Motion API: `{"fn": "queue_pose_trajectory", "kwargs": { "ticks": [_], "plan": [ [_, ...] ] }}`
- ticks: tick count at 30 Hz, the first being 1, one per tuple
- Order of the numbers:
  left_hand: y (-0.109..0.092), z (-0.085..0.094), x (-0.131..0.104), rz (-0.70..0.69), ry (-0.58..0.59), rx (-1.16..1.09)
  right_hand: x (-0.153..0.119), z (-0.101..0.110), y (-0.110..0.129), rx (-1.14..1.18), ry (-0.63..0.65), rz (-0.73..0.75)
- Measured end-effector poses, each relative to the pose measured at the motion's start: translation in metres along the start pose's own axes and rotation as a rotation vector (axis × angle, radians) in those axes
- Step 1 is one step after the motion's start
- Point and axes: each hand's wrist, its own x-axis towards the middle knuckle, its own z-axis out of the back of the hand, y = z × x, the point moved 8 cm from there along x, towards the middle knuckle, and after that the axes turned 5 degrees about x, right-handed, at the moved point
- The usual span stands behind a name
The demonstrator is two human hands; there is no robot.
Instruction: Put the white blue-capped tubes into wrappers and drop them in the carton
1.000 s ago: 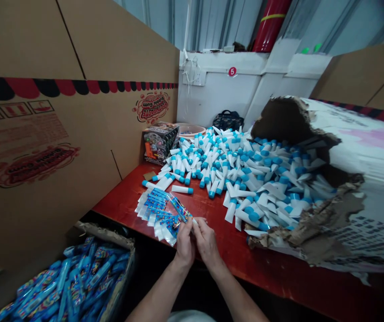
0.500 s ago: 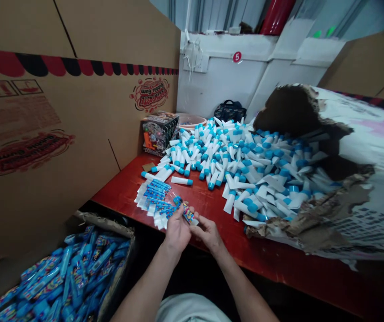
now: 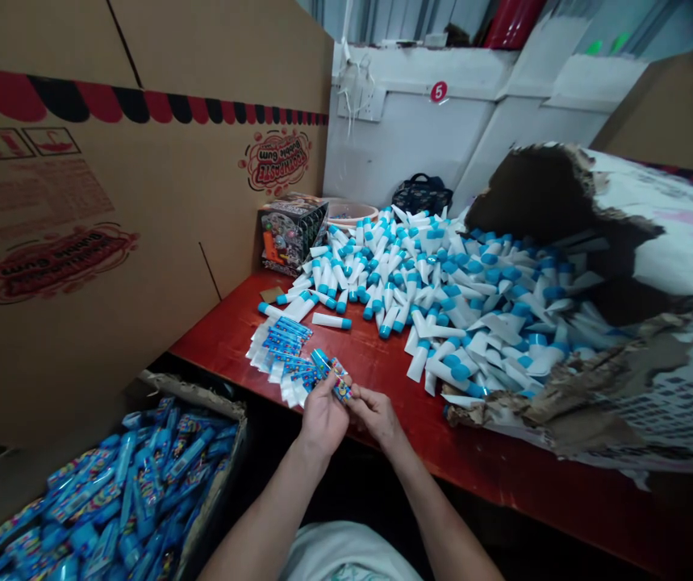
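Note:
My left hand [image 3: 325, 418] is closed around a small blue-capped tube [image 3: 340, 376] in a colourful printed wrapper, just above the table's front edge. My right hand [image 3: 377, 416] is closed too, its thumb and fingers pinching the near end of that same tube. Beside my left hand lies a fanned row of flat printed plastic sleeves [image 3: 285, 347], blue at one end and clear at the other. Beyond them, a loose white tube [image 3: 330, 321] with a blue cap rests on the red table [image 3: 364, 343].
A large heap of white tubes [image 3: 394, 274] spills from a torn white carton [image 3: 642, 323] at the right. An open box [image 3: 240, 420] of wrapped blue tubes stands low at the left. Big brown cartons [image 3: 158, 194] wall the left side. A dark bag [image 3: 422, 195] sits behind.
The view has shifted slightly. Both hands stay on the tube; the whitish end of its wrapper, seen earlier by my right fingers, is now covered.

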Motion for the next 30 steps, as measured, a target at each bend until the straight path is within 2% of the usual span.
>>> {"fn": "queue_pose_trajectory", "kwargs": {
  "ticks": [3, 6, 8, 10, 13, 16, 18, 19, 20, 22, 24, 26, 28, 30],
  "plan": [
    [-0.007, 0.001, -0.004, -0.078, -0.036, 0.009, -0.003, -0.003, -0.001, -0.013, 0.029, -0.016],
    [-0.026, 0.002, -0.019, -0.166, -0.001, 0.083, -0.009, -0.004, -0.004, -0.06, 0.05, -0.033],
    [-0.043, 0.007, -0.034, -0.213, 0.03, 0.192, -0.013, 0.004, -0.005, -0.074, -0.019, -0.009],
    [-0.071, 0.024, -0.051, -0.318, -0.008, 0.31, -0.016, 0.014, -0.012, -0.064, -0.107, -0.021],
    [-0.13, 0.069, -0.085, -0.555, -0.228, 0.509, -0.02, 0.026, -0.022, -0.022, -0.183, -0.032],
    [-0.188, 0.121, -0.131, -0.779, -0.572, 0.755, -0.021, 0.033, -0.028, -0.005, -0.202, -0.011],
    [-0.21, 0.142, -0.16, -0.879, -0.766, 0.881, -0.02, 0.03, -0.027, 0.006, -0.201, 0.001],
    [-0.213, 0.145, -0.169, -0.899, -0.801, 0.925, -0.02, 0.026, -0.023, 0.031, -0.192, 0.002],
    [-0.21, 0.143, -0.173, -0.896, -0.794, 0.954, -0.021, 0.019, -0.019, 0.083, -0.166, -0.002],
    [-0.187, 0.126, -0.17, -0.846, -0.672, 0.968, -0.025, -0.004, -0.007, 0.273, -0.063, -0.038],
    [-0.151, 0.095, -0.156, -0.774, -0.463, 0.93, -0.03, -0.035, 0.006, 0.572, 0.115, -0.118],
    [-0.115, 0.061, -0.143, -0.749, -0.294, 0.851, -0.034, -0.054, 0.019, 0.76, 0.186, -0.17],
    [-0.081, 0.03, -0.129, -0.708, -0.138, 0.821, -0.037, -0.059, 0.026, 0.764, 0.178, -0.131],
    [-0.046, 0.004, -0.111, -0.624, 0.052, 0.892, -0.042, -0.051, 0.029, 0.498, 0.076, -0.018]
  ]
}}
